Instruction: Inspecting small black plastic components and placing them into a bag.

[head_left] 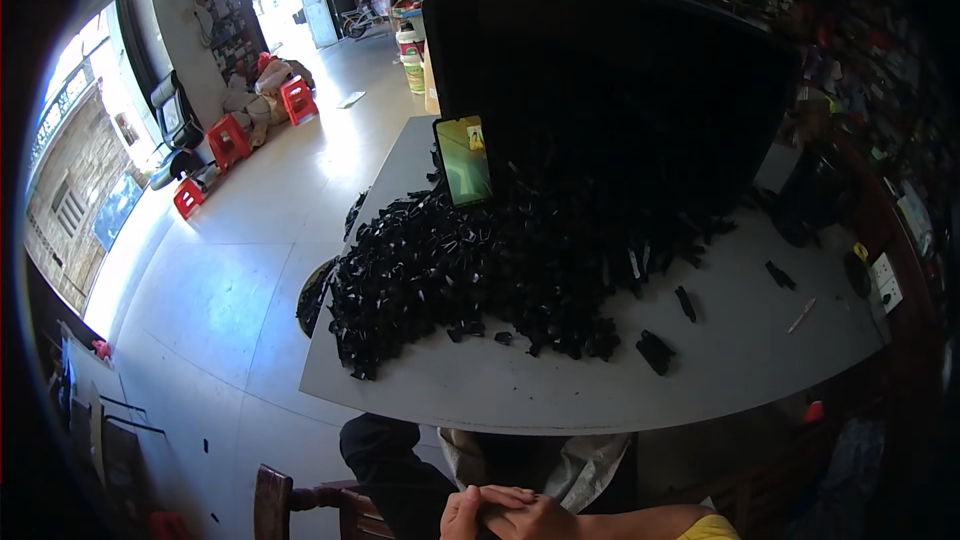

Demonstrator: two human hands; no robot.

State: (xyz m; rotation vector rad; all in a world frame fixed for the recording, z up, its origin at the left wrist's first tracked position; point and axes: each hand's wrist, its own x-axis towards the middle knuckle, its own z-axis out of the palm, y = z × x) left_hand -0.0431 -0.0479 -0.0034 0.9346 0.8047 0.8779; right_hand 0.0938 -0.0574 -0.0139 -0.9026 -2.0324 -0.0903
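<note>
My left hand [462,513] and my right hand [540,518] are clasped together over my lap at the lower edge, below the front of the grey table [470,395]. Their fingers are closed against each other, and nothing else shows between them. On the tabletop above them lies a large heap of small black plastic pieces [440,270], some with shiny parts. Several loose black pieces [656,351] lie to the right of the heap. A phone [464,162] with a lit screen stands upright at the heap's back. Neither hand touches the heap.
A big black panel-like object [610,90] rises behind the heap. At the table's right are a dark container [812,195], a thin white stick [802,315] and a power socket [886,282]. Red stools [228,140] stand on the floor at left; a wooden chair [275,500] is beside me.
</note>
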